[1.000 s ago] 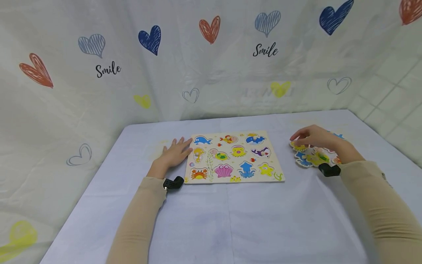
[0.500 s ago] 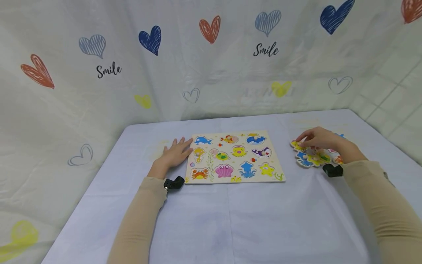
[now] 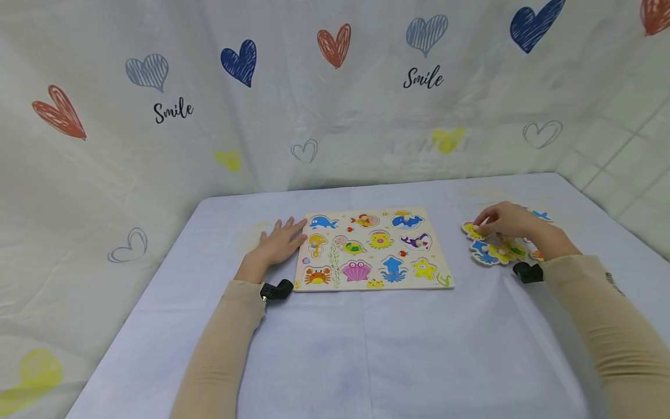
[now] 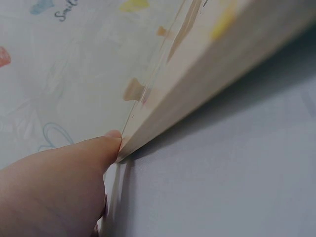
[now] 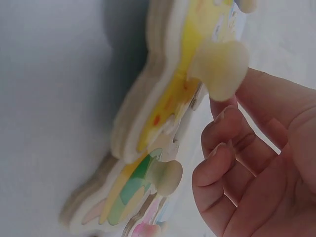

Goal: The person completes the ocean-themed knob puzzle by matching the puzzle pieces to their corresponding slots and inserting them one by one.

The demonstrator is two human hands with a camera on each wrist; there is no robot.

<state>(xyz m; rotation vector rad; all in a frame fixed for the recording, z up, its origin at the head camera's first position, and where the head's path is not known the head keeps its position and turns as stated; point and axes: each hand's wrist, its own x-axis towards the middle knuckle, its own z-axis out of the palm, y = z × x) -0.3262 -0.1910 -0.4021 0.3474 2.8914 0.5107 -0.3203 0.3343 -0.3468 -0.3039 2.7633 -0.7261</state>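
The left hand (image 3: pixel 277 245), fingers spread, touches the board (image 3: pixel 373 256), and the right hand (image 3: pixel 505 221), fingers bent, maybe pinching, I can't tell, is at the pile's (image 3: pixel 497 254) left-end yellow piece (image 3: pixel 468 231), probably light, hard and best held by a knob (image 5: pixel 168 177) like its neighbours'.

1. Puzzle board (image 3: pixel 439 262): cream, printed with an orange crab (image 3: pixel 317 276), pink shell (image 3: pixel 355 271), blue squid (image 3: pixel 392 270) and yellow starfish (image 3: pixel 424 269).
2. Right of the board: a yellow puzzle piece (image 3: pixel 467 231); other puzzle pieces (image 3: pixel 484 255) in blue, green and yellow, with pale knobs (image 5: pixel 226 69).
3. Tablecloth (image 3: pixel 314 349) under the board: plain pale lavender.
4. Curtain (image 3: pixel 288 105) behind the board: white, with red, navy, light-blue and yellow hearts (image 3: pixel 239 63) and black lettering (image 3: pixel 423 77).
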